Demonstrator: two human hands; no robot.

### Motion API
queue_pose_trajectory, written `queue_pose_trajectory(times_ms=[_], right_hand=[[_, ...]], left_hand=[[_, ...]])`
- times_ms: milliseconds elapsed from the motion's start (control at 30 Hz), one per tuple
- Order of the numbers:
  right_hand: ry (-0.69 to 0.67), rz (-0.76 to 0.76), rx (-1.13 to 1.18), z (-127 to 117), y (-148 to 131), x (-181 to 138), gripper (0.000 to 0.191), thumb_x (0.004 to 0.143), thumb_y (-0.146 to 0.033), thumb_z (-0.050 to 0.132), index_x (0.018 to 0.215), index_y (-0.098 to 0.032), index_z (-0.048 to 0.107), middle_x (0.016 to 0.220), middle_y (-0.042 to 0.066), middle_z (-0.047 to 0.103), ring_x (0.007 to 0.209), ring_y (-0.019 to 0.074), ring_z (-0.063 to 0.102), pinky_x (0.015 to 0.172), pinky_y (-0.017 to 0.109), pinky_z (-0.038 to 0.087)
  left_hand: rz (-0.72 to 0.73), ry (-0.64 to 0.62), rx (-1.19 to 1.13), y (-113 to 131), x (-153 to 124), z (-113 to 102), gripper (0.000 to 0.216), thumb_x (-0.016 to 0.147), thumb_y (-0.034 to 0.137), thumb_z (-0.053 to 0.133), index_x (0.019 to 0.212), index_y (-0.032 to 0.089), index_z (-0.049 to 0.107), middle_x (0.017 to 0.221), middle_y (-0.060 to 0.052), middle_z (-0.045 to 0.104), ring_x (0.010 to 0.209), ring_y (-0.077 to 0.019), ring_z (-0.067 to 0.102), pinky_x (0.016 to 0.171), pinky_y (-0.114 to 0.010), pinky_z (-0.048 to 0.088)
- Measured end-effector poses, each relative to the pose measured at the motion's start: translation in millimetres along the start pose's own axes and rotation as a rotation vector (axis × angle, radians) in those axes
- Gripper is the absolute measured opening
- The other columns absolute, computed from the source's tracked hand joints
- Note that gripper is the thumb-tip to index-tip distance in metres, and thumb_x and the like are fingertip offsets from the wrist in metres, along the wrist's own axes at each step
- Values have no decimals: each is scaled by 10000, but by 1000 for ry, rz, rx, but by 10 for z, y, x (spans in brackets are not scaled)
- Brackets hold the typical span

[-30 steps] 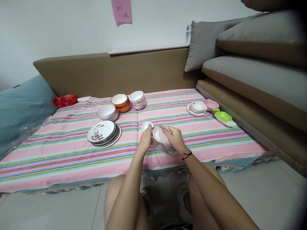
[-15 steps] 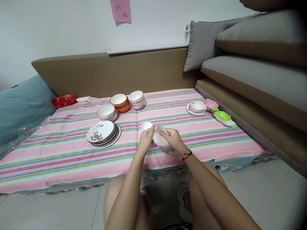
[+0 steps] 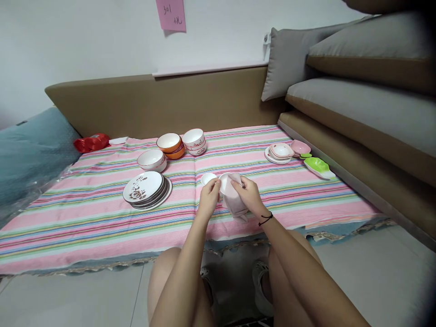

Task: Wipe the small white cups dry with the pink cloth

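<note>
The left hand (image 3: 209, 197) gripped a small white dish (image 3: 224, 181) above the striped cloth (image 3: 98, 231), while the right hand (image 3: 250, 194) pinched a pale wipe (image 3: 235, 202) against it, the wiping apparently unfinished. Whether the second dish (image 3: 206, 178) or the stacked plates (image 3: 143, 186) were done, I couldn't tell; the orange bowl (image 3: 169, 142) topped its stack, bare inside.

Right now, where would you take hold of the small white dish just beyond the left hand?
Probably by its left rim, coming from the left: the small white dish shows a curved, exposed edge there, while the left hand hides part of its near-right edge.
</note>
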State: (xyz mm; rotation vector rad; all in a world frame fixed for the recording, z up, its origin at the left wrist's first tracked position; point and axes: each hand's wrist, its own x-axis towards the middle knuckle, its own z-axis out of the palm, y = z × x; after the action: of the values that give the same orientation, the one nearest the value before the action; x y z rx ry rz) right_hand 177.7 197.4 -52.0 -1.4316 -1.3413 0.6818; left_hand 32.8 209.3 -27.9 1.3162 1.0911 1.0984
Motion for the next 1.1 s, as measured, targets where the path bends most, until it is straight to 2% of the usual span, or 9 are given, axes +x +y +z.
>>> queue_pose_trajectory(times_ms=[133,233,367,467,567,700,833,900,1100], right_hand=[[0,3,-33,-10,-24,-4,404,797,-499,503,574,-175,409,537,-27,370,527,101,344,499,234,252],[31,16,-29,-11,-24,-2,433,802,-519,494,562,-180,375,524,-27,357,518,100,338,489,238,235],[64,21,-13,-15,2,17,365,823,-480,454,621,-177,431,560,-15,426,545,116,388,507,238,278],[40,26,-11,-10,15,26,296,794,-450,498,700,-171,511,589,-9,469,562,128,415,517,238,310],[0,7,29,-2,6,18,256,773,-426,546,795,-171,560,657,0,536,597,135,459,542,234,344],[-1,-1,32,-1,-9,9,331,778,-476,562,646,-181,491,577,-15,490,554,120,433,514,227,321],[86,47,2,-12,-17,16,493,794,-557,528,514,-191,352,455,-34,354,470,99,348,475,237,262],[98,70,39,-15,-24,17,513,793,-579,522,508,-191,346,447,-37,330,463,97,338,475,241,260],[8,5,197,9,-13,5,406,832,-509,496,613,-169,470,575,-20,444,578,114,405,578,240,322]], left_hand=[[10,-6,36,20,-11,4,408,822,505,493,584,181,422,500,49,371,440,-72,371,404,-188,325],[-33,-23,25,30,-14,15,368,826,530,468,723,178,502,554,38,439,458,-87,436,412,-196,374],[-92,-86,-1,15,-21,31,357,745,465,586,942,177,510,618,41,467,519,-114,511,471,-239,478],[-69,-83,7,-9,-14,29,278,714,377,592,889,175,517,599,59,417,534,-103,479,505,-238,488],[-26,-60,43,-15,-1,12,167,723,284,515,835,167,556,599,49,430,530,-95,444,473,-196,409],[32,-27,107,-4,-6,1,119,699,211,471,672,149,569,562,40,422,511,-86,377,460,-192,288],[51,14,150,-12,-18,10,288,752,286,483,986,161,595,556,51,463,539,-113,438,528,-209,337],[61,18,202,-16,-20,10,316,787,332,477,1040,163,565,557,51,474,549,-123,462,551,-217,349],[118,66,429,25,-46,-9,147,824,228,440,732,184,546,542,38,434,534,-131,401,571,-248,262]])
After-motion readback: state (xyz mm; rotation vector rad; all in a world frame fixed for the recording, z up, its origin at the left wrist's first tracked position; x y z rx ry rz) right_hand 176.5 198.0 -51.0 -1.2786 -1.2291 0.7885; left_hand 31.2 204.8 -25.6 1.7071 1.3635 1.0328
